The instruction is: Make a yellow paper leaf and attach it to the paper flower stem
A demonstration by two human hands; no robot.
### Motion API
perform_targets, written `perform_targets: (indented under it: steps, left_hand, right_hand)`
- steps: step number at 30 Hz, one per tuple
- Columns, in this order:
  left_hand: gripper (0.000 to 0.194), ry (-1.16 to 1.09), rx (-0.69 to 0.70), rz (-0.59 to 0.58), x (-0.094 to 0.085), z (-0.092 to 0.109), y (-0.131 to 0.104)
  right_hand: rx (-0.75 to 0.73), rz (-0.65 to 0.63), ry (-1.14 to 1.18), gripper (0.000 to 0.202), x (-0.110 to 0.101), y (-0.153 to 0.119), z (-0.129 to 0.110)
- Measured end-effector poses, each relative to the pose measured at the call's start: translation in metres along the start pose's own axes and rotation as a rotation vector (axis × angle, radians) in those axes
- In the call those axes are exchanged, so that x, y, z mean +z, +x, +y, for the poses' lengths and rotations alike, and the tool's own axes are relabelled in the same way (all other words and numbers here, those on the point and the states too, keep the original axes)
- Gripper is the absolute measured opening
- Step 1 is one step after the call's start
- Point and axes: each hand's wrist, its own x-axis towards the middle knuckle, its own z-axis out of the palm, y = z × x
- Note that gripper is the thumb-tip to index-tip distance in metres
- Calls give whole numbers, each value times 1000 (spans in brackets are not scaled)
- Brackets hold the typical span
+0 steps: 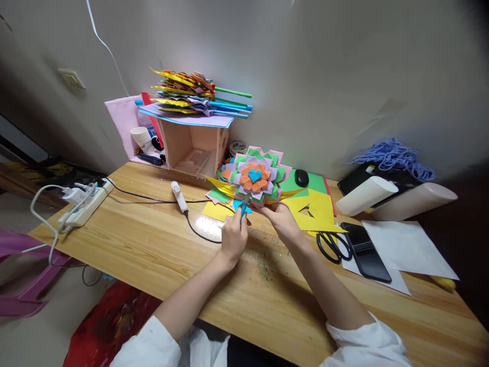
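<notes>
A layered paper flower (263,176) in pink, green, lilac and orange, with a blue heart at its centre, is held up over the table, facing me. My left hand (234,235) is closed around its blue stem (243,210). My right hand (280,218) grips the flower's lower right edge, its fingertips partly hidden behind the petals. Cut yellow paper (319,211) lies behind my right hand. Black-handled scissors (333,247) rest beside my right forearm, their blades hidden under the paper.
More paper flowers (187,94) are stacked on a wooden box (171,145) at the back. A white device (179,196) with a black cable lies left of my hands. A power strip (86,204) sits at the left edge; a phone (367,252) and paper rolls (367,195) are on the right.
</notes>
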Motion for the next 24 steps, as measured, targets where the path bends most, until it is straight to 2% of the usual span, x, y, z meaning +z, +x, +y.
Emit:
perform_targets:
  steps: [10, 17, 24]
  left_hand:
    - [22, 21, 28, 8, 0, 0, 0]
    - [23, -29, 46, 9, 3, 5, -6]
    - [21, -129, 17, -35, 5, 10, -11]
  right_hand:
    - [-11, -26, -24, 28, 3, -5, -5]
    - [-48, 205, -22, 29, 16, -11, 1]
    - [-19, 228, 1, 22, 15, -9, 1]
